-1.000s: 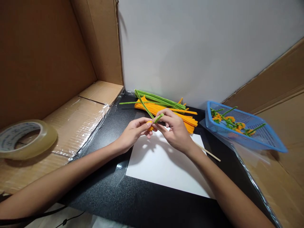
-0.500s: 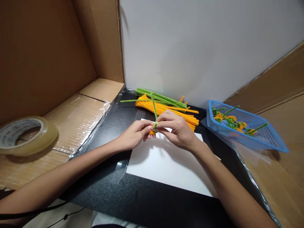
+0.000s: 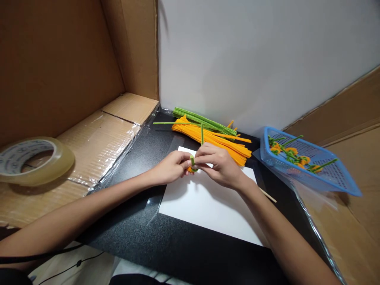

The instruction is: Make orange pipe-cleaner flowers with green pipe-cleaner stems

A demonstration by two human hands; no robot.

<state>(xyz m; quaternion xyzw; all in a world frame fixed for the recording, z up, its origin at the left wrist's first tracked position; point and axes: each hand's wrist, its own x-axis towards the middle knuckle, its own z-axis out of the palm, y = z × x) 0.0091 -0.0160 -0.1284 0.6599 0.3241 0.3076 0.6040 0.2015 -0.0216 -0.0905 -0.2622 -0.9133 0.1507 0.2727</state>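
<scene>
Fingers (image 3: 186,163) of the left hand (image 3: 169,168) are closed on a small orange piece (image 3: 190,169), mostly hidden; those of the right hand (image 3: 221,164) pinch a fuzzy green stem (image 3: 192,160) against it. Both pieces are above the far part of a white sheet (image 3: 208,209) on the black table (image 3: 127,221). Orange stems (image 3: 212,139) and a green bundle (image 3: 202,118) lie toward the table's far edge. A blue basket (image 3: 341,184) containing orange-and-green pieces (image 3: 292,152) occupies the far right corner; a thin stick (image 3: 268,195) lies nearer the right edge. A tape roll (image 3: 63,162) rests on cardboard (image 3: 86,146) beyond the left edge.
</scene>
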